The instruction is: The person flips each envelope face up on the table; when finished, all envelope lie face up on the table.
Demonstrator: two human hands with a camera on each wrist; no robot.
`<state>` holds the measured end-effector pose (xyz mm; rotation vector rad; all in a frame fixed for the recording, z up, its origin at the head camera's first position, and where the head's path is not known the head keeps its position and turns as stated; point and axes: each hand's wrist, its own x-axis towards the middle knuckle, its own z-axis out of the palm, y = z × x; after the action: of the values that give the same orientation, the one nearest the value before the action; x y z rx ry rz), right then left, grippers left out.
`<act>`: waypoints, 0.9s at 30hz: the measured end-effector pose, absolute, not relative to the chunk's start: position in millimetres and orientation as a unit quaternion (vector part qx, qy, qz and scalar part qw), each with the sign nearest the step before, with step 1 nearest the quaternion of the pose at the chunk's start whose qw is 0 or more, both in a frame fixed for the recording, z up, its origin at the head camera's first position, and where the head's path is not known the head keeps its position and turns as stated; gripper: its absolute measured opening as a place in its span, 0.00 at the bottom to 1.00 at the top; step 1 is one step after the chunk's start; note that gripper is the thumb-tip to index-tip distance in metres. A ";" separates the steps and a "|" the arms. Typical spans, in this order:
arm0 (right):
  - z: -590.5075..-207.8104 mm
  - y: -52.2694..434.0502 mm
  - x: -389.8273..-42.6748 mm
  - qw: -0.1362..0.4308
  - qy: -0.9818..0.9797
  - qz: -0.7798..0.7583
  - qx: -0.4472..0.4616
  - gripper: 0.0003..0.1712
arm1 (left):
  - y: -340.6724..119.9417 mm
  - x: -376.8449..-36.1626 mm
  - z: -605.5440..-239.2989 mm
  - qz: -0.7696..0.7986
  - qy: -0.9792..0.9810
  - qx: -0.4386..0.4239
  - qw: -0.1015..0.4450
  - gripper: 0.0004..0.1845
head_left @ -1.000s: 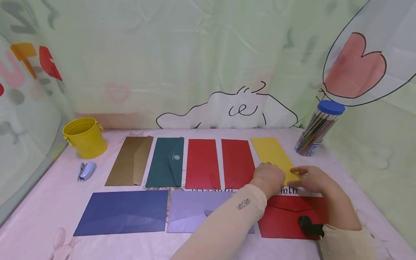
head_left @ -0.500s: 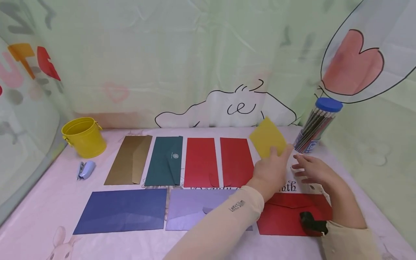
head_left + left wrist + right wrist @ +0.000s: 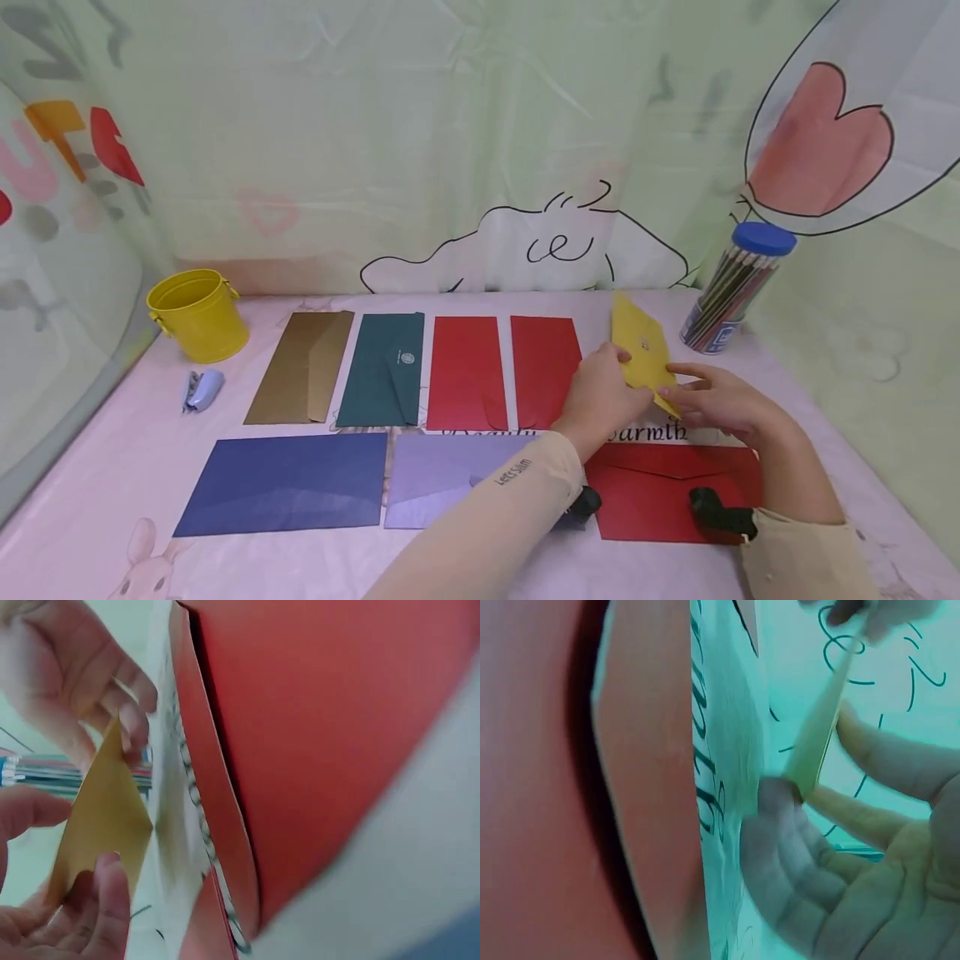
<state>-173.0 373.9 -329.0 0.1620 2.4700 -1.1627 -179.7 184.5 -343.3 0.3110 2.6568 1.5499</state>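
Left hand: the left hand point(image 3: 600, 392) pinches the yellow envelope point(image 3: 643, 354) by its near edge, thumb on one side and fingers on the other.
Right hand: the right hand point(image 3: 720, 402) is just beside it, with straight fingers touching the envelope's low corner; it does not grip.
Yellow envelope: it is up off the table point(image 3: 97, 500), tilted on its edge between the two hands.
How it feels: I think it is light, thin and bendy, and a bit smooth, so it could slip or crease.
Where to hold: the edges look best, one hand on each side.
Under the hands: a red envelope point(image 3: 660, 496) lies flat.
Past the hands: a tub of pencils point(image 3: 731, 296) stands to the right, well behind the envelope.
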 end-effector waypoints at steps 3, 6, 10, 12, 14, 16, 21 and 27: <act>-328.6 377.0 -174.5 0.202 0.898 -0.382 0.080 0.50 | 178.8 -180.7 -347.0 0.468 0.877 0.096 0.040 0.25; -330.9 378.2 -175.5 0.203 0.906 -0.361 0.087 0.50 | 174.0 -180.9 -350.8 0.426 0.897 0.102 0.062 0.26; -335.2 380.5 -177.3 0.205 0.915 -0.336 0.092 0.51 | 171.6 -180.7 -353.6 0.360 0.922 0.123 0.075 0.25; -336.6 382.5 -179.1 0.209 0.916 -0.329 0.098 0.51 | 172.5 -180.7 -353.8 0.328 0.932 0.133 0.077 0.25; -336.9 383.2 -180.5 0.213 0.918 -0.319 0.103 0.52 | 174.1 -180.9 -354.2 0.302 0.940 0.140 0.078 0.24; -336.9 382.4 -181.0 0.214 0.922 -0.307 0.104 0.52 | 175.9 -180.0 -354.2 0.286 0.944 0.143 0.085 0.22; -336.9 376.7 -179.2 0.204 0.935 -0.272 0.099 0.49 | 179.7 -177.7 -355.0 0.273 0.946 0.142 0.098 0.13; -339.2 372.2 -179.5 0.186 0.953 -0.225 0.083 0.45 | 184.5 -178.2 -356.4 0.217 0.958 0.165 0.089 0.12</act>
<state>-179.5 372.2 -339.2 0.2337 2.6828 -0.6344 -178.2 184.5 -356.4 0.4901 2.8495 0.6457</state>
